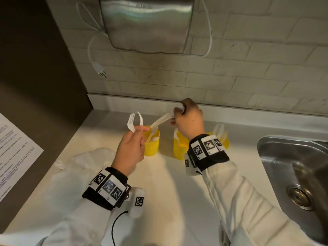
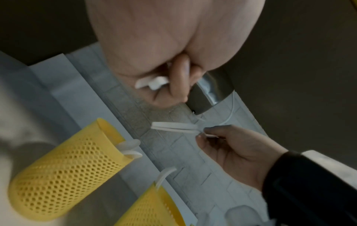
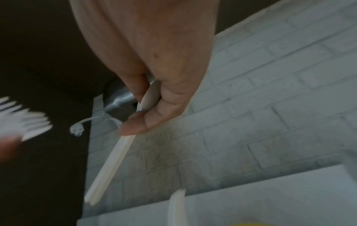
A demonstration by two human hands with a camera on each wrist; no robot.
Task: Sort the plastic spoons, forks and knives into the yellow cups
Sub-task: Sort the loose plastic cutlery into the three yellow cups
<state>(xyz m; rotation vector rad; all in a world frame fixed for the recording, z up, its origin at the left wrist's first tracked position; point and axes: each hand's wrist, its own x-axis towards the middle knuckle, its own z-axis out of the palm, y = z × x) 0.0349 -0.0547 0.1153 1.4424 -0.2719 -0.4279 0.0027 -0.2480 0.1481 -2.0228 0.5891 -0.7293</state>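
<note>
Left hand [image 1: 130,150] pinching two white forks [image 1: 135,121] tines-up above left yellow cup [image 1: 151,145], right hand [image 1: 189,119] clamped on white utensil handles [image 1: 160,120] angled down toward that cup, middle cup [image 1: 179,148] and right cup [image 1: 224,142] on counter [image 1: 168,183] holding cutlery, beside sink [image 1: 284,157].

The forks [image 1: 135,121] are thin white plastic with a slight sheen. The yellow cups [image 2: 63,166] are matt plastic mesh, pierced all over with small holes. The sink [image 1: 292,174] and the hand dryer [image 1: 147,25] are brushed metal, softly shiny. The wall [image 1: 248,68] is rough painted brick; the counter [image 1: 177,192] is smooth and pale.
</note>
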